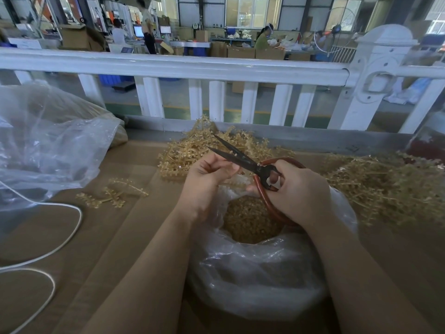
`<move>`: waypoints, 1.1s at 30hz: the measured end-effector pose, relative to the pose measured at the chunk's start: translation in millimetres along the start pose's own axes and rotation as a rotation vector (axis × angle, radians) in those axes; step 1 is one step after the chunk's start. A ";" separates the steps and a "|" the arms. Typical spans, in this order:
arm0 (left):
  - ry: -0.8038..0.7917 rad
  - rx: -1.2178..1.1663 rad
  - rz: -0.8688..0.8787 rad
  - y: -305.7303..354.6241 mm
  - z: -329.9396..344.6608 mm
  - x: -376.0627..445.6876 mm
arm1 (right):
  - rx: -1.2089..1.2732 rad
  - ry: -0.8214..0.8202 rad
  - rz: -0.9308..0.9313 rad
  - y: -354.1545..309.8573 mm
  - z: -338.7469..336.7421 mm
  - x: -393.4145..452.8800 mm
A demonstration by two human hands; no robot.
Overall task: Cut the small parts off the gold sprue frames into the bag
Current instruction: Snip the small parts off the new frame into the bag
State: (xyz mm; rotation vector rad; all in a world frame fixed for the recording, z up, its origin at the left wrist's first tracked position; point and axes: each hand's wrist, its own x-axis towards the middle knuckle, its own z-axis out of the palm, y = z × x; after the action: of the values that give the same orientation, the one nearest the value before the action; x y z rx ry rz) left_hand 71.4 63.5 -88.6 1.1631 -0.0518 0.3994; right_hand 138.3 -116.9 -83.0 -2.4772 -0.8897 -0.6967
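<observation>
Head cam: both forearms reach fwd over the clear bag [252, 273], mouth open, cut gold bits inside. Left hand [207, 179] raised, fingers curled, pinching a gold sprue frame [232, 183] at the blades. Right hand [298, 191] wrapped thru the red handles of the scissors [243, 160], blades parted, tips pointing up-left. More frames heaped at the table's [120, 237] far edge [192, 150] & right [385, 186].

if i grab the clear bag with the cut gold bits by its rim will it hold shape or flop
Probably flop: the clear bag is thin, wrinkled film that sags around its load. It likely feels heavy for its size, since the cut gold bits fill the opening. Tilted, the loose bits could spill, as the mouth is wide open.
</observation>
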 end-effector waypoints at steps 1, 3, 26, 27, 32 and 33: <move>0.025 0.089 0.038 0.9 -1.0 0.5 | 0.002 -0.011 0.009 0.5 -0.3 0.0; 0.041 0.193 0.087 2.7 -2.1 0.5 | 0.022 -0.023 0.021 0.9 -1.1 0.2; 0.017 0.423 0.248 1.3 -2.0 0.0 | 0.072 -0.034 0.050 -1.6 -6.1 0.5; 0.017 0.419 0.248 1.2 -2.1 0.0 | 0.074 -0.037 0.050 -1.8 -6.2 0.6; -0.010 0.402 0.259 2.7 -0.1 -0.9 | 0.082 -0.061 0.070 0.5 -2.4 1.7; -0.013 0.389 0.257 2.9 0.0 -1.0 | 0.088 -0.058 0.075 1.3 -1.7 1.8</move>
State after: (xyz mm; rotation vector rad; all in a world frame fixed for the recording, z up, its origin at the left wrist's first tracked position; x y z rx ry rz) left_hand 69.6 64.2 -86.3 1.5496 -0.1409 0.6488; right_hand 139.8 -117.9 -80.9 -2.4496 -0.8247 -0.5517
